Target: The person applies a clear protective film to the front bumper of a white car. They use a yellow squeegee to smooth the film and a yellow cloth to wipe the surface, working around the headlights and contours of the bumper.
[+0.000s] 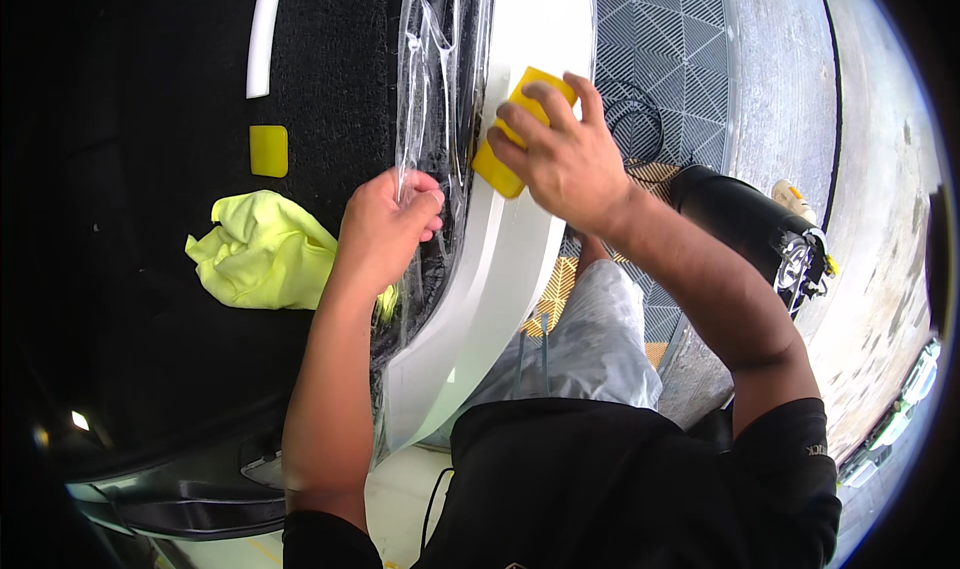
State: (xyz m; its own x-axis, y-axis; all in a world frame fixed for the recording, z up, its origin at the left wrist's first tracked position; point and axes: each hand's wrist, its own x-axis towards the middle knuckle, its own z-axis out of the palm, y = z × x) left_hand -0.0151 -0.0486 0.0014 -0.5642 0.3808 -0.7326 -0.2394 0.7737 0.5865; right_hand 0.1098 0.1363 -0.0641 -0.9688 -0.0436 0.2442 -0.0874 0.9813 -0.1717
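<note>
My right hand (575,159) grips a flat yellow squeegee (497,172) and presses it on the white car body panel (500,254), fingers bent over its top. To its left, my left hand (388,227) is closed in a pinch on the loose edge of clear plastic film (427,59). This film runs wrinkled along the seam between the white panel and the wet, black surface (330,89). A crumpled neon yellow cloth (265,254) lies on the black surface beside my left forearm.
A smaller yellow squeegee (268,151) and a white strip (264,34) lie on the black surface. Right of the panel are grey floor tiles (670,59), a coiled black cable (637,124) and a black cylindrical machine (735,219) near a pale bottle (793,199).
</note>
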